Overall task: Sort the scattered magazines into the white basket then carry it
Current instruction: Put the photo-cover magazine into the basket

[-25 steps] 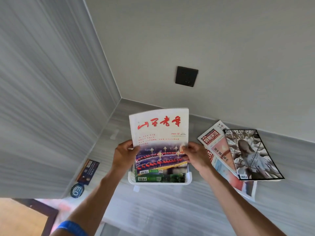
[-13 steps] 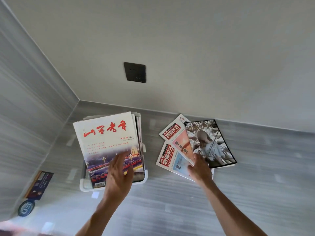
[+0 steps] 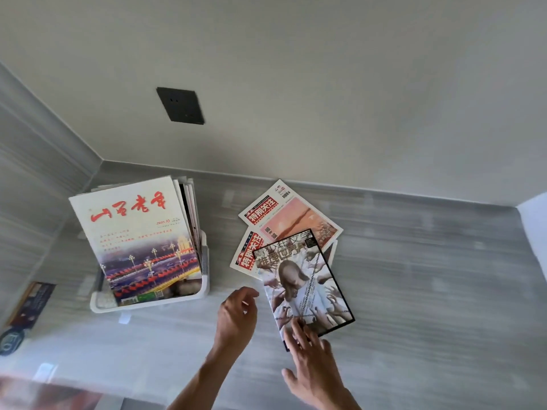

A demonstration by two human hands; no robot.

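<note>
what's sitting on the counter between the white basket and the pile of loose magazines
Nothing: the head view shows bare grey counter between the white plastic basket and the loose magazines.

Dark square wall socket point(image 3: 180, 105) on the pale back wall, above the grey streaked counter point(image 3: 414, 276). Dark leaflet point(image 3: 32, 303) near the counter's left edge, with a round dark badge point(image 3: 10, 341) just in front of it.

White basket point(image 3: 204, 279), red-lettered white magazine point(image 3: 139, 232), black-bordered magazine point(image 3: 307, 279), grey streaked counter point(image 3: 414, 276)
</note>
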